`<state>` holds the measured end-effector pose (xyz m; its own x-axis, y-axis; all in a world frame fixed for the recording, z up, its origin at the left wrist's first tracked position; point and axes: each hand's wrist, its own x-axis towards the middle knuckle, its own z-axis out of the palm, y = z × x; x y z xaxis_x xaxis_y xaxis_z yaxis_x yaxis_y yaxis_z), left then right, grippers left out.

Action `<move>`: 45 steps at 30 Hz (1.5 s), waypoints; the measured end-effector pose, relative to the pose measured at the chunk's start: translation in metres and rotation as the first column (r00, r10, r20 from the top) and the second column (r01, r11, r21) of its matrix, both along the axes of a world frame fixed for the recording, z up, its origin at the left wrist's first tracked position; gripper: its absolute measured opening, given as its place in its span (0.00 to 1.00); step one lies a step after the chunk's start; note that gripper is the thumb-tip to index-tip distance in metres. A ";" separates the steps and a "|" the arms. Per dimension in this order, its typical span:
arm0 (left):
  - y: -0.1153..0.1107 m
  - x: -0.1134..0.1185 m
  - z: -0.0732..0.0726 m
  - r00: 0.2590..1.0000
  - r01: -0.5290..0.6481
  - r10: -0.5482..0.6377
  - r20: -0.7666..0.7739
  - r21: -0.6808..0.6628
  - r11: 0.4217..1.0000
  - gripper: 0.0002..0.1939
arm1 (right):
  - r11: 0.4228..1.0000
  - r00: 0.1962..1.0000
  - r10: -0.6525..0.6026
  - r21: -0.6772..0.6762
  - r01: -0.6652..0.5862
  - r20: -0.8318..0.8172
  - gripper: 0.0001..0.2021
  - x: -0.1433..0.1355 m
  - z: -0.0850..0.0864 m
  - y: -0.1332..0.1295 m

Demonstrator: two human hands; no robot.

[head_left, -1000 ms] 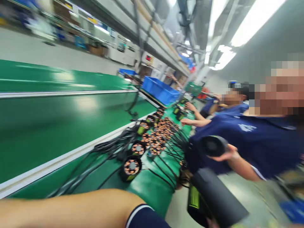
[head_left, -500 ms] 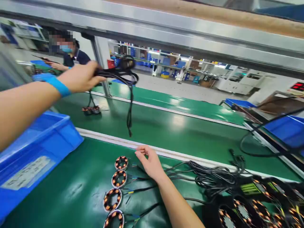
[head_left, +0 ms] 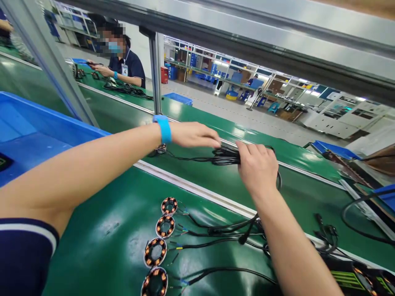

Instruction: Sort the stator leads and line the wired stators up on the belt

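Note:
My right hand [head_left: 258, 167] is closed around a bundle of black cable [head_left: 226, 157] above the far green strip. Just left of it, my left hand [head_left: 196, 135] reaches in with fingers stretched out, palm down, by the end of the bundle. From the bundle a cable runs left to a copper-wound motor stator [head_left: 161, 149], partly hidden behind my left forearm. Below, several ring-shaped stators stand in a column, among them a top one [head_left: 169, 205] and a lower one [head_left: 155, 252]. Their black leads [head_left: 212, 242] trail right under my right forearm.
A blue bin [head_left: 101, 132] sits at the left. White rails [head_left: 191, 188] cross the green bench, and a metal frame [head_left: 277, 49] spans above. Black parts with green stripes [head_left: 344, 280] lie lower right. Across the line sits a co-worker [head_left: 131, 68].
My left hand has come right and down, and the cable bundle it held up is now in my right hand. My right hand has moved up and right from beside the stators.

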<state>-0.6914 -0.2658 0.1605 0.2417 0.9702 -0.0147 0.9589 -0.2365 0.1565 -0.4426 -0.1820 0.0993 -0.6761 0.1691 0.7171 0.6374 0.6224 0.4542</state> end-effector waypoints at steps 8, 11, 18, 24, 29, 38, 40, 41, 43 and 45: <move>-0.001 -0.151 -0.106 0.853 -0.481 0.428 -0.298 -0.134 0.866 0.21 | 0.936 0.985 0.108 0.320 -0.146 0.134 0.16 0.015 0.038 0.048; 0.003 -0.153 -0.133 0.866 -0.447 0.370 -0.338 -0.188 0.875 0.21 | 0.944 0.977 0.084 0.298 -0.141 0.197 0.17 0.015 0.039 0.054; 0.008 -0.127 -0.132 0.863 -0.368 0.290 -0.414 -0.121 0.922 0.14 | 0.964 0.879 -0.071 0.259 -0.060 0.471 0.17 0.085 0.023 0.079; -0.021 -0.075 -0.138 0.907 -0.281 0.276 -0.317 0.032 0.959 0.18 | 0.878 0.753 -0.442 0.064 0.474 0.488 0.12 0.168 0.012 0.078; -0.057 -0.022 -0.150 0.953 -0.214 0.216 -0.211 0.035 0.976 0.16 | 0.635 0.583 -0.173 -0.362 0.683 0.794 0.16 0.221 -0.042 0.048; -0.077 -0.012 -0.171 0.974 -0.217 0.212 -0.084 -0.054 0.975 0.12 | 0.487 0.515 -0.032 -0.436 0.757 0.857 0.28 0.180 -0.046 0.013; -0.089 -0.015 -0.174 0.973 -0.229 0.229 -0.024 -0.009 0.973 0.15 | 0.528 0.713 0.077 -0.635 0.564 0.697 0.20 0.130 -0.040 -0.007; -0.097 -0.016 -0.177 0.971 -0.239 0.239 0.007 0.020 0.971 0.16 | 0.496 0.818 0.174 -0.766 0.409 0.549 0.16 0.103 -0.042 -0.018; -0.115 -0.015 -0.184 0.966 -0.255 0.251 0.064 0.078 0.964 0.17 | 0.338 0.919 0.347 -0.939 0.065 0.188 0.13 0.051 -0.053 -0.041; -0.132 -0.012 -0.193 0.966 -0.232 0.210 0.150 0.151 0.961 0.19 | 0.169 0.896 0.430 -0.965 -0.199 -0.110 0.13 0.004 -0.071 -0.060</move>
